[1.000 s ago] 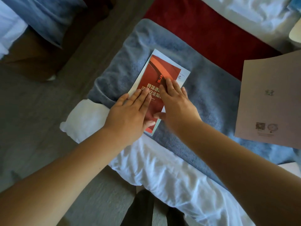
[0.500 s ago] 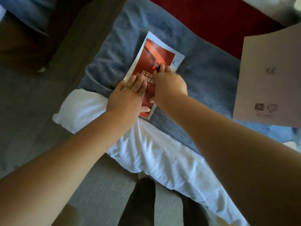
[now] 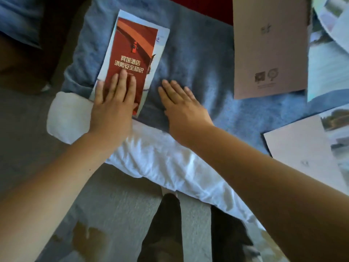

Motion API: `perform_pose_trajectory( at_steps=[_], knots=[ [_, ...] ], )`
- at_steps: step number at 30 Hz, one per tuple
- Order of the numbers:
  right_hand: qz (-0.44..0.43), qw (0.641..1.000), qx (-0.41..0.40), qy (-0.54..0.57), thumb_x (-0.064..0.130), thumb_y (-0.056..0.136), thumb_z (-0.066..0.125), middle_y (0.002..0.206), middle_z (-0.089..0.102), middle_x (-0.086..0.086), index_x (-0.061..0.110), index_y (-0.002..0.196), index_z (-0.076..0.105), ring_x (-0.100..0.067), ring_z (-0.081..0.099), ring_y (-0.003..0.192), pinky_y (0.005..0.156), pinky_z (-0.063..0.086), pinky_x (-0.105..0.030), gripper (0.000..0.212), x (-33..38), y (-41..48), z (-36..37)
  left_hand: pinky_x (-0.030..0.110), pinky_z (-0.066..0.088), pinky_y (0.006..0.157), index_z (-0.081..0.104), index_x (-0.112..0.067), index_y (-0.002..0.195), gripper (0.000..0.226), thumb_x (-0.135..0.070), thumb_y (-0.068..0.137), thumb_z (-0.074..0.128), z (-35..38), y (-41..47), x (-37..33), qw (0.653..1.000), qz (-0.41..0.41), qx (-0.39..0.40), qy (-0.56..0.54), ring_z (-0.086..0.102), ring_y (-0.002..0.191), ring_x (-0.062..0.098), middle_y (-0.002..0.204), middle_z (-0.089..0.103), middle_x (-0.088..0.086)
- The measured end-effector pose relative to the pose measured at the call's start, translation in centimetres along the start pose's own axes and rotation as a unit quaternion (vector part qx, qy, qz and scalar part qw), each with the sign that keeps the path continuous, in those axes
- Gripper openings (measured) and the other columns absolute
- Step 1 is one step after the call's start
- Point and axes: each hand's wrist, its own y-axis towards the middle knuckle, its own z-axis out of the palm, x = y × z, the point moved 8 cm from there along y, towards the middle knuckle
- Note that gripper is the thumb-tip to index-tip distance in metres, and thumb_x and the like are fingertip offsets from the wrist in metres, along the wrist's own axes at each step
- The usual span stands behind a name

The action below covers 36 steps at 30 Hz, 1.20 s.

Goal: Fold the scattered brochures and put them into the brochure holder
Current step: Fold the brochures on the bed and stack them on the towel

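Observation:
A folded red brochure point(image 3: 132, 52) with pale edges and light lettering lies on the blue-grey blanket point(image 3: 198, 59). My left hand point(image 3: 115, 103) presses flat on its lower part with straight fingers. To the right of the brochure, my right hand point(image 3: 181, 104) lies flat on the blanket with its fingers spread, apart from the paper. A beige unfolded brochure point(image 3: 268, 46) lies further right, and another pale one point(image 3: 302, 152) sits at the right edge. No brochure holder is in view.
White bedding point(image 3: 160, 161) runs along the bed's near edge. A red cloth point(image 3: 204, 6) shows at the top. More printed sheets point(image 3: 332, 59) lie at the far right. The grey floor point(image 3: 22, 129) is on the left, with my dark trouser legs point(image 3: 166, 229) below.
My right hand has come off the red brochure and moved right onto the blanket. My left hand stays pressed on the brochure. The view has shifted to the right.

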Motion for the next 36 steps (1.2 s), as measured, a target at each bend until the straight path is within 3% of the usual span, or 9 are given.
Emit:
perform_pose_trajectory(
  at_steps=[3,7,14,18,20,23,28,31,36],
  knots=[
    [-0.01,1.0,-0.004,0.02,0.017,0.104,0.039,0.173,0.001,-0.001,0.015,0.165,0.009,-0.016,-0.003,0.159,0.122,-0.013,-0.03,0.068,-2.5,-6.0,0.5,0.055,0.005,0.125,0.015,-0.012,0.163,0.081,-0.003,0.093,0.054,-1.0,-1.3,-5.3,0.997,0.018,-0.036,-0.068,0.016,0.156,0.036,0.17,0.011,0.018],
    [-0.047,0.989,-0.007,0.137,-0.001,0.095,0.047,0.167,0.028,-0.008,0.007,0.159,0.033,-0.024,0.017,0.158,0.129,0.006,-0.037,0.066,-5.2,-11.9,-1.2,0.057,0.01,0.126,0.019,-0.011,0.162,0.061,-0.023,0.104,0.035,-3.5,-1.6,-14.6,0.976,0.025,-0.065,-0.205,0.018,0.155,0.039,0.168,0.019,0.017],
    [0.072,0.954,-0.265,0.117,-0.015,0.085,0.056,0.147,0.055,-0.022,-0.003,0.141,0.057,-0.04,0.047,0.142,0.122,0.032,-0.047,0.058,-16.7,-19.1,-9.7,0.067,0.017,0.121,0.004,-0.018,0.161,0.096,-0.028,0.092,0.069,-10.2,1.7,-26.8,0.95,0.101,-0.161,-0.248,0.011,0.155,0.045,0.168,0.01,0.024],
    [0.082,0.939,-0.321,0.096,-0.012,0.085,0.055,0.127,0.066,-0.013,0.006,0.125,0.071,-0.032,0.066,0.113,0.079,0.059,-0.044,0.046,-20.7,-20.5,-12.6,0.066,0.024,0.118,-0.001,-0.02,0.16,0.1,-0.032,0.091,0.071,-13.2,4.3,-29.7,0.951,0.133,-0.185,-0.209,0.013,0.154,0.048,0.166,0.007,0.03],
    [0.086,0.928,-0.35,0.095,-0.01,0.083,0.06,0.114,0.067,-0.012,0.008,0.114,0.075,-0.032,0.068,0.097,0.069,0.057,-0.044,0.038,-21.6,-20.9,-13.6,0.066,0.026,0.118,-0.001,-0.019,0.16,0.102,-0.027,0.088,0.072,-14.6,5.4,-30.2,0.95,0.14,-0.195,-0.2,0.016,0.152,0.05,0.166,0.008,0.03],
    [0.114,0.916,-0.369,0.109,0.003,0.087,0.071,0.111,0.063,-0.011,0.01,0.112,0.07,-0.031,0.061,0.099,0.079,0.055,-0.041,0.026,-22.8,-21.2,-14.2,0.065,0.029,0.117,0.0,-0.02,0.161,0.104,-0.018,0.085,0.071,-16.2,6.4,-30.7,0.955,0.142,-0.196,-0.172,0.023,0.15,0.049,0.166,0.013,0.028],
    [0.175,0.894,-0.367,0.187,0.023,0.085,0.08,0.111,0.055,-0.003,0.014,0.122,0.043,-0.019,0.055,0.101,0.084,0.047,-0.028,0.053,-24.3,-20.4,-14.2,0.061,0.022,0.122,0.016,-0.018,0.163,0.095,0.002,0.078,0.055,-17.1,7.5,-31.1,0.957,0.168,-0.185,-0.145,0.029,0.148,0.048,0.162,0.035,0.017],
    [0.199,0.895,-0.344,0.204,0.028,0.09,0.076,0.1,0.05,0.01,0.02,0.12,0.034,-0.012,0.053,0.087,0.069,0.042,-0.021,0.051,-24.9,-18.9,-14.2,0.056,0.028,0.121,0.018,-0.017,0.163,0.094,0.008,0.077,0.047,-16.8,7.4,-30.9,0.954,0.177,-0.192,-0.144,0.038,0.145,0.044,0.153,0.046,0.016],
    [0.267,0.903,-0.251,0.223,0.032,0.1,0.055,0.07,0.054,0.009,0.026,0.097,0.041,-0.016,0.053,0.058,0.046,0.033,-0.028,0.016,-25.9,-16.9,-12.7,0.052,0.04,0.115,0.04,-0.01,0.156,0.09,0.017,0.07,0.045,-13.9,6.0,-28.8,0.965,0.174,-0.151,-0.123,0.047,0.139,0.044,0.141,0.06,0.017]
  ],
)
